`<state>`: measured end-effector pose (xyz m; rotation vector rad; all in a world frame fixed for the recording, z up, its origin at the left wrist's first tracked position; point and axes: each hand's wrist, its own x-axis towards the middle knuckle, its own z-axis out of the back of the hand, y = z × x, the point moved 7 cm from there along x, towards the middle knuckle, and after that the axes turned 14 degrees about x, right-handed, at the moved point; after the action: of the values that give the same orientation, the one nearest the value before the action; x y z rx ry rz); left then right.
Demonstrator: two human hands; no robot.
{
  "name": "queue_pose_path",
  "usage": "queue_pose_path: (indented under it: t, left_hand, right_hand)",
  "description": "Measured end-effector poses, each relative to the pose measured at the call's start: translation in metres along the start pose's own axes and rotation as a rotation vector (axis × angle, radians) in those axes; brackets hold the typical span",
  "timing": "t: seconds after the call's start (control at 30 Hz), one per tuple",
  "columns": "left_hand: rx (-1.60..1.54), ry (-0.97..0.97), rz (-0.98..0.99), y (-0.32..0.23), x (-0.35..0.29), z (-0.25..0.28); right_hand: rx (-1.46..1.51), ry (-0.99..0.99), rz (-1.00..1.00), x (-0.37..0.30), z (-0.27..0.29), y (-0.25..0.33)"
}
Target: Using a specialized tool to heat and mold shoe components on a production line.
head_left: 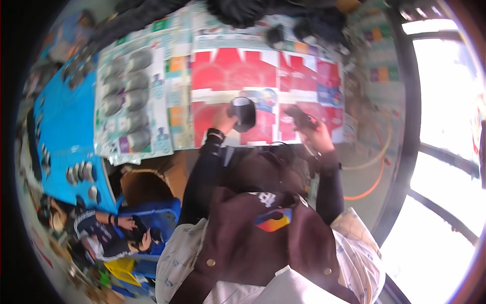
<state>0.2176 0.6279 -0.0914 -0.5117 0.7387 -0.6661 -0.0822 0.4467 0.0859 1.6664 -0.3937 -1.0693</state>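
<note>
My left hand (pixel 223 121) is closed on the side of a dark cup-shaped part (pixel 245 119), whose pale grey opening shows at the top. Over to the right, my right hand (pixel 319 137) grips a dark hand tool (pixel 302 117). Motion smears the tool, so its exact kind is hard to tell; its tip points left toward the cup-shaped part, and a gap lies between them. Both hands are above a table covered with red and white printed sheets (pixel 233 71).
Rows of grey rounded parts (pixel 136 99) stand on printed card at the left. Beyond is a blue table (pixel 63 119) with more parts. A cardboard box (pixel 147 187) sits below. A seated person (pixel 104 230) works lower left. An orange hose (pixel 377 172) curves at right.
</note>
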Motion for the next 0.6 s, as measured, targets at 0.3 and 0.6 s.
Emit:
queue_pose_path:
  t: [0.3,0.6]
  left_hand:
    - [0.262,-0.014,-0.113,-0.101,0.006,-0.099]
    - [0.296,0.013,-0.135,-0.093,0.007,-0.122]
  right_hand:
    - [-0.335,-0.029,-0.127,0.007,0.028,-0.011]
    - [-0.367,-0.001,-0.021,0.036,0.017,-0.046]
